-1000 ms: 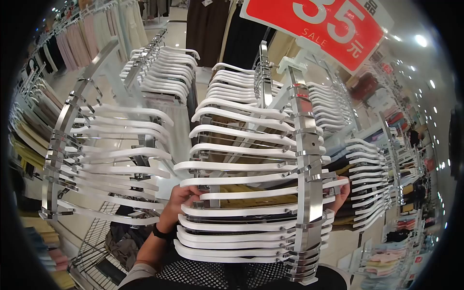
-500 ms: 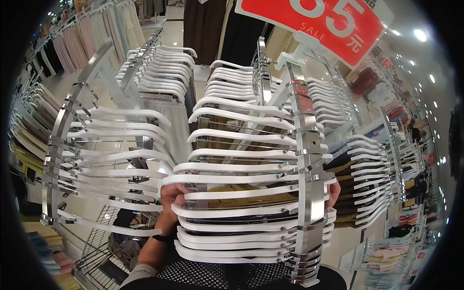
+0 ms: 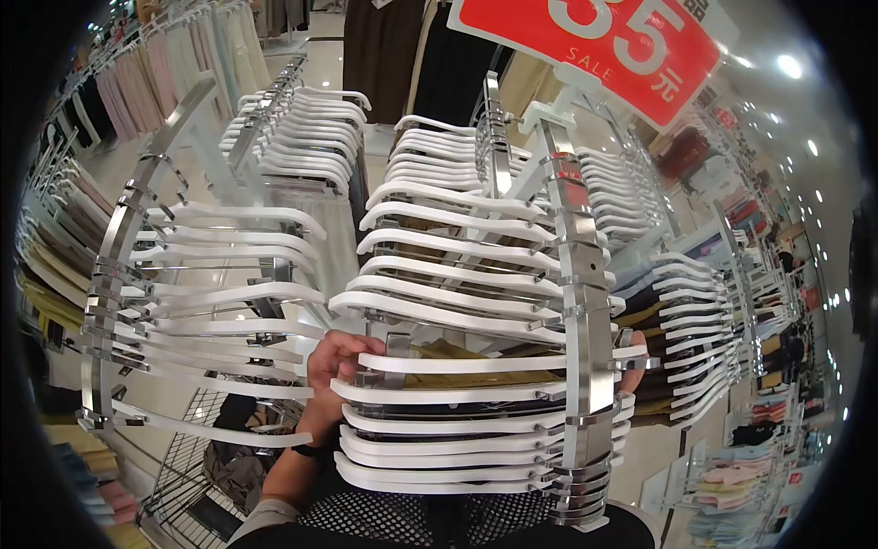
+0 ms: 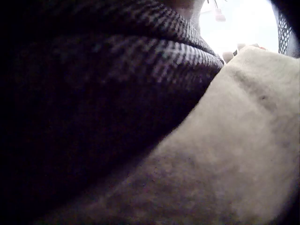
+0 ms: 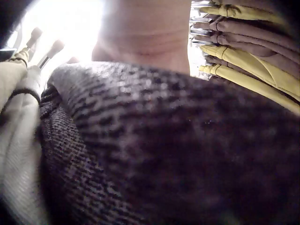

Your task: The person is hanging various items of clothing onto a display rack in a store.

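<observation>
In the head view my left hand [image 3: 337, 364] has curled fingers at the left end of a white hanger [image 3: 466, 365], beside a metal clip [image 3: 397, 346]. My right hand [image 3: 635, 368] grips the same hanger's right end, partly hidden behind the metal rail [image 3: 587, 348]. Olive cloth [image 3: 444, 350] lies just beyond this hanger, between the hands. Dark ribbed cloth [image 4: 103, 103] and beige cloth [image 4: 234, 140] fill most of the left wrist view. Dark textured cloth [image 5: 178, 136] covers much of the right wrist view, hiding the right fingers.
More white hangers line the rail in front and behind. Another rail [image 3: 117, 229] with hangers stands at left, over a wire cart [image 3: 174, 467]. A red sale sign [image 3: 599, 50] hangs above. Hangers with garments [image 3: 700, 348] are at right; yellow and brown garments [image 5: 253, 61] show in the right wrist view.
The hanger between my hands shifted left, then slightly back right, with both hands. The hangers just beyond it have moved away, widening the gap and showing more of the olive cloth.
</observation>
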`<state>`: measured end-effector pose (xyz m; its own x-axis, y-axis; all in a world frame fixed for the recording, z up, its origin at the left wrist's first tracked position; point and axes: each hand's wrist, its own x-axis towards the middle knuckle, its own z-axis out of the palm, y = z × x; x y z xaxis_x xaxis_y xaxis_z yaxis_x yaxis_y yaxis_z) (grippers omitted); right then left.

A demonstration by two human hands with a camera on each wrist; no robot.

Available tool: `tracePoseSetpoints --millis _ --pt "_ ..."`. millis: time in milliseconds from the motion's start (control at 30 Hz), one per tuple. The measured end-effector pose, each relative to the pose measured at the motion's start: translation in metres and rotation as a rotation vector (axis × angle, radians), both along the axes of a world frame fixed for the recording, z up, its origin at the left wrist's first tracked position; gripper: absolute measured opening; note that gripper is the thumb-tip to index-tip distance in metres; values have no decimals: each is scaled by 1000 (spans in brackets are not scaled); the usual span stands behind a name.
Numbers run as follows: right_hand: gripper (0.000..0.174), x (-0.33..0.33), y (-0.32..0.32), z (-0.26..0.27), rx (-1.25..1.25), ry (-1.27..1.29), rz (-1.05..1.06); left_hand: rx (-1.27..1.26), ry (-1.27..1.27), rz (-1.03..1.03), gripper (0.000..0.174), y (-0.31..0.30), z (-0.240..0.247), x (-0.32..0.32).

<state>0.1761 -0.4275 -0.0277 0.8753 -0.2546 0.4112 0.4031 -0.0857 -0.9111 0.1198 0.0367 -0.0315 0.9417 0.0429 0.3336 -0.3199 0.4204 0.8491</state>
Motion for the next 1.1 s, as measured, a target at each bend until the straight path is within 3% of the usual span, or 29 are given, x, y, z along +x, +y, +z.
tracePoseSetpoints --millis 100,167,200,267,367,433,467,600,700,767,933,967,1033,1067,1100 --pt "57 1 16 20 16 49 -17 -21 -74 10 48 -1 7 -3" --pt "49 6 9 12 -41 0 -125 -5 57 -125 48 3 10 -11" --pt "42 6 16 8 196 -58 36 -7 57 -124 48 3 11 -9" --pt "41 6 21 9 317 6 13 -126 -44 -355 56 2 13 -3" --pt "40 7 16 3 472 49 -11 -116 -39 -462 64 -1 -1 4" --pt "38 6 8 -6 585 53 140 -134 -19 -485 67 -7 2 6" --pt "36 5 16 -6 729 26 59 -152 2 -506 70 -9 3 6" --pt "38 -2 -11 -19 705 10 24 -117 68 -518 73 -13 0 5" --pt "44 -13 -32 -27 735 80 151 -227 68 -579 68 -16 1 7" --pt "50 -12 -29 -22 826 116 -295 -178 -6 -605 55 -15 -10 11" --pt "46 -37 -52 -30 879 -74 -314 -220 32 -612 45 -17 -10 12" --pt "47 -49 -63 -28 804 -88 29 -264 54 -617 45 -17 -11 11" --pt "46 -62 -79 -32 767 -110 -27 -214 23 -589 48 -14 -11 15" --pt "47 -71 -69 -15 720 -84 105 -149 19 -554 47 -8 -12 17" --pt "48 -74 -74 -17 766 -76 19 -85 14 -521 46 -1 -15 18"
